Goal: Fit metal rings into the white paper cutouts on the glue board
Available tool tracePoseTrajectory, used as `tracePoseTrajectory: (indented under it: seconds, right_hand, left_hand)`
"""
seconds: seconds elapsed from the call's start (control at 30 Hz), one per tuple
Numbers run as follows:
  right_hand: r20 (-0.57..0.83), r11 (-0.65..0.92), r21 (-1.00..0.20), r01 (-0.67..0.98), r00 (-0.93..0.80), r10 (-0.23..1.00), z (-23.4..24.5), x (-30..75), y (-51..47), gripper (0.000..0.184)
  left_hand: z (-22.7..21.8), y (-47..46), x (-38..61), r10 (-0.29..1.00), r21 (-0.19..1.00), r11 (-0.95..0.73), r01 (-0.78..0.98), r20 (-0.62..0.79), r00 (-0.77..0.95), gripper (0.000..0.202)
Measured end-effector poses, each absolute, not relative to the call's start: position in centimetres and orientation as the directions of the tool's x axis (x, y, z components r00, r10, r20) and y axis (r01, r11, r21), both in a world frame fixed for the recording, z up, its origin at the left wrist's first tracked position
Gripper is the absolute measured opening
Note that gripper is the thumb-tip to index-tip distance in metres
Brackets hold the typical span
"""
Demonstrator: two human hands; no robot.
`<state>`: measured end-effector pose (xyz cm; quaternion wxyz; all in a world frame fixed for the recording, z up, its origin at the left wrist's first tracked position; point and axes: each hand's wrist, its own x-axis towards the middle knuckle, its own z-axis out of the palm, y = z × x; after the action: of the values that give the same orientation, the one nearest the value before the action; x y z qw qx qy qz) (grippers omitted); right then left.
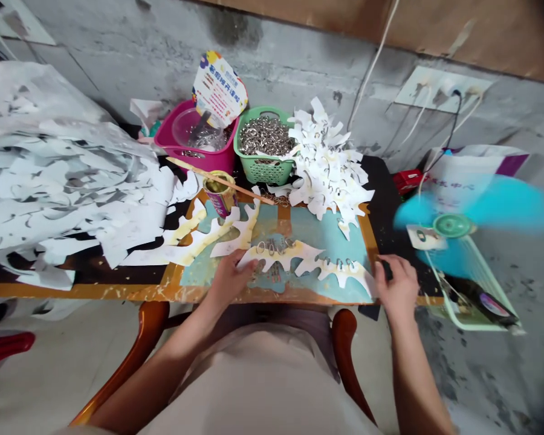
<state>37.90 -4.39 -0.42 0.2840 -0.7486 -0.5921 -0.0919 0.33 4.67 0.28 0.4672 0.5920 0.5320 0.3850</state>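
Note:
A white antler-shaped paper cutout (278, 255) with metal rings on it lies on the teal work board (317, 232). My left hand (229, 278) pinches its left end. A second cutout with rings (340, 270) lies to its right, and my right hand (396, 284) grips that one's right end at the board's edge. More cutouts smeared with yellow glue (199, 235) lie further left on the board. A small glue can (220, 192) with a wooden stick (217, 175) across it stands behind them.
A green basket of metal rings (263, 145) and a pink basket (194, 142) stand at the back. A pile of finished white cutouts (329, 166) lies right of them. Loose paper scraps (58, 181) heap on the left. A spinning teal fan (462, 226) stands at the right.

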Motion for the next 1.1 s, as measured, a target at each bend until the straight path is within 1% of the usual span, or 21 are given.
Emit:
tracePoseTrajectory:
  seconds: [0.03,0.07,0.1,0.13,0.23,0.3,0.4,0.43,0.5,0.6,0.63,0.67,0.73,0.83,0.9,1.0,1.1]
  right_hand:
    - [0.474,-0.033,-0.404,0.914,0.24,0.847,0.2,35.7,-3.5,0.02]
    - [0.444,0.056,-0.49,0.87,0.193,0.875,0.8,33.3,-2.6,0.02]
    - [0.409,0.133,-0.559,0.818,0.132,0.903,1.4,30.7,-1.6,0.019]
    - [0.412,0.235,-0.602,0.763,0.044,0.91,1.9,28.2,-0.5,0.017]
    - [0.399,0.45,-0.673,0.587,-0.225,0.889,3.2,21.9,2.9,0.017]
    - [0.389,0.516,-0.685,0.515,-0.341,0.856,3.4,18.9,4.9,0.02]
    - [0.358,0.541,-0.723,0.429,-0.436,0.826,2.8,16.2,7.0,0.022]
    - [0.343,0.525,-0.744,0.413,-0.437,0.831,2.4,15.6,7.4,0.022]
    - [0.307,0.452,-0.798,0.399,-0.376,0.874,1.6,14.8,7.6,0.022]
    - [0.263,0.321,-0.866,0.384,-0.197,0.945,0.9,14.0,7.0,0.029]
    - [0.26,0.301,-0.875,0.379,-0.156,0.953,0.8,13.9,6.7,0.027]
    - [0.266,0.296,-0.877,0.379,-0.13,0.955,0.9,13.8,6.3,0.022]
    - [0.291,0.306,-0.868,0.391,-0.1,0.952,1.2,13.7,5.6,0.012]
    - [0.316,0.309,-0.85,0.426,-0.056,0.947,1.7,13.7,4.6,0.015]
    - [0.328,0.3,-0.845,0.443,-0.016,0.945,2.0,13.8,4.0,0.019]
    - [0.321,0.284,-0.858,0.429,0.015,0.947,2.5,14.3,3.3,0.019]
    - [0.273,0.241,-0.881,0.408,0.023,0.962,3.7,15.7,2.5,0.015]
  left_hand:
    - [0.1,4.2,0.0,0.995,0.97,-0.001,0.243,-0.022,0.095,0.019]
    - [0.0,3.9,-0.3,0.998,0.978,0.009,0.211,-0.021,0.057,0.019]
    - [-0.2,3.6,-0.5,0.999,0.984,0.035,0.174,-0.039,0.02,0.021]
    - [-0.3,3.5,-0.6,0.998,0.988,0.07,0.136,-0.069,-0.009,0.023]
    - [-0.5,3.4,-0.7,0.985,0.987,0.158,0.016,-0.157,-0.069,0.025]
    - [-0.4,3.5,-0.8,0.978,0.982,0.179,-0.059,-0.184,-0.099,0.025]
    - [-0.2,3.5,-1.1,0.975,0.976,0.18,-0.126,-0.194,-0.111,0.025]
    - [-0.1,3.4,-1.2,0.975,0.975,0.18,-0.134,-0.195,-0.109,0.025]
    - [-0.1,3.3,-1.3,0.973,0.971,0.187,-0.147,-0.204,-0.108,0.027]
    - [-0.2,3.1,-1.3,0.966,0.964,0.188,-0.186,-0.216,-0.142,0.043]
    - [-0.2,3.1,-1.2,0.964,0.964,0.177,-0.197,-0.211,-0.165,0.047]
    - [-0.3,3.0,-1.1,0.961,0.965,0.162,-0.204,-0.201,-0.188,0.048]
    - [-0.3,3.0,-0.8,0.961,0.969,0.121,-0.214,-0.168,-0.221,0.043]
    - [-0.3,2.8,-0.1,0.967,0.96,0.057,-0.276,-0.121,-0.222,0.035]
    - [-0.2,2.6,0.5,0.972,0.942,0.037,-0.333,-0.112,-0.208,0.035]
    - [0.1,2.4,1.5,0.98,0.922,0.062,-0.382,-0.128,-0.15,0.039]
    - [0.5,2.0,2.6,0.99,0.916,0.088,-0.392,-0.123,-0.065,0.041]
